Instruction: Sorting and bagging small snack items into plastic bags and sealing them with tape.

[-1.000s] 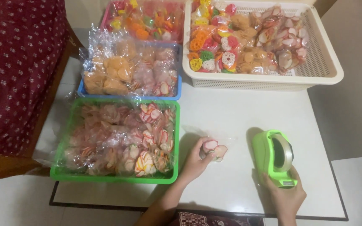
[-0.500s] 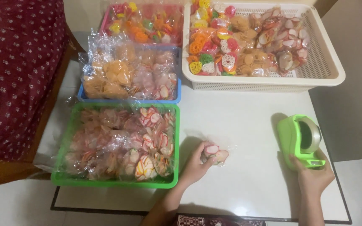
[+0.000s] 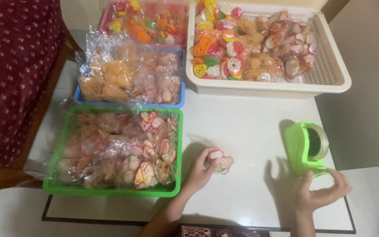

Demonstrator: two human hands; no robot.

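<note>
My left hand (image 3: 199,171) grips a small clear bag of pink-and-white crackers (image 3: 219,160) on the white table (image 3: 242,127), just right of the green tray (image 3: 178,175). My right hand (image 3: 320,193) hovers at the table's right front, thumb and fingers curled close together just below the green tape dispenser (image 3: 305,147); it seems to pinch something thin, but I cannot make it out. The dispenser stands on the table near the right edge, apart from the left hand.
Green tray, blue tray (image 3: 128,104) and pink tray (image 3: 106,17) on the left hold bagged crackers. A white basket (image 3: 330,74) at back right holds more colourful bags. A chair with dark red patterned cloth (image 3: 14,79) stands left. The table edge runs just right of the dispenser.
The tape dispenser was set down further right on the table. My right hand let go of it and now sits just below it. The left hand kept hold of the cracker bag.
</note>
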